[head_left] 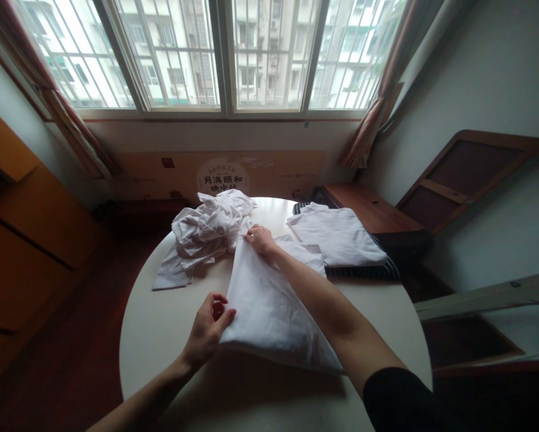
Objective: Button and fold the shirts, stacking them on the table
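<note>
A white cloth (pixel 269 306) hangs stretched between my two hands above the round white table (pixel 161 336). My left hand (pixel 208 330) pinches its near left corner between thumb and fingers. My right hand (pixel 260 239) grips its far corner, fingers closed, with the forearm lying across the cloth. Just beyond my right hand sits a crumpled heap of white cloths (pixel 206 234).
A folded white cloth (pixel 336 237) rests on a dark striped pad (pixel 363 270) at the table's right rear. Behind it is a wooden bench (pixel 372 210). Wooden cabinets (pixel 30 228) stand at left, and a barred window (pixel 219 54) fills the back wall.
</note>
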### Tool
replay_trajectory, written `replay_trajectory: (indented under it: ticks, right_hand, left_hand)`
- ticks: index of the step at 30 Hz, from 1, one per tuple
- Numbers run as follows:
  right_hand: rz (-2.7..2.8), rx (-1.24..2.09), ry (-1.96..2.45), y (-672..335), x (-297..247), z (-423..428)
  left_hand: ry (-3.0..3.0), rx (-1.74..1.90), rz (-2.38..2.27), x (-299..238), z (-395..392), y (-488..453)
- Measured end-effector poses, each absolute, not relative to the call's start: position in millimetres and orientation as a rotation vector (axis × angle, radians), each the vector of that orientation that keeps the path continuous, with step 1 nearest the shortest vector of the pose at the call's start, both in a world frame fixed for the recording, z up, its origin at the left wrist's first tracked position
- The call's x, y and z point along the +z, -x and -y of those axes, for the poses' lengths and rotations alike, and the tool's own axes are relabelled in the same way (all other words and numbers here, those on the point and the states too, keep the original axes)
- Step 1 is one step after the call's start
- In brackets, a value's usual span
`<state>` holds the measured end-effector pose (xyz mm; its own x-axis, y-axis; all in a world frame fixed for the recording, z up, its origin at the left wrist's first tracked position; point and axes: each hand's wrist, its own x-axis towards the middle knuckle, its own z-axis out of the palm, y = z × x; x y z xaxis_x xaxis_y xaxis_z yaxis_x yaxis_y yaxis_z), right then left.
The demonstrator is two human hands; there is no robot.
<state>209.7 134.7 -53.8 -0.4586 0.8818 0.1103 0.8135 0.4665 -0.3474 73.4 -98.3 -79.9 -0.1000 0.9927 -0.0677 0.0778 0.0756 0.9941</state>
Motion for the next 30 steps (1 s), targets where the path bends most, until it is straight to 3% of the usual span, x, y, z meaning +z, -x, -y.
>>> replay_trajectory:
  ticks: [3, 8, 13, 18, 24, 30]
  right_hand:
    - [2.415, 0.238, 1.511, -205.7, -64.0, -128.9]
    - [2.342, 0.175, 1.478, -208.1, -57.5, -103.5]
    - [2.396, 0.138, 1.136, -240.9, -31.4, -14.4]
    - [2.792, 0.34, 0.85, -281.8, -52.0, 69.8]
    - [2.909, 0.489, 0.758, -307.8, -71.3, 77.5]
    - [2.785, 0.296, 0.968, -307.6, -67.8, 73.3]
  left_hand:
    - [-1.214, 1.158, -1.461, -87.0, 96.3, -64.8]
    - [-1.509, 0.729, -1.508, -60.9, 92.0, -46.3]
    - [-1.657, 0.716, -1.519, -46.7, 113.1, -46.7]
    - [-1.642, 0.674, -1.43, -71.2, 129.9, -49.4]
    - [-2.034, 0.518, -1.44, -55.4, 121.5, -42.0]
    - [-2.66, 0.663, -1.514, -51.2, 91.5, -87.6]
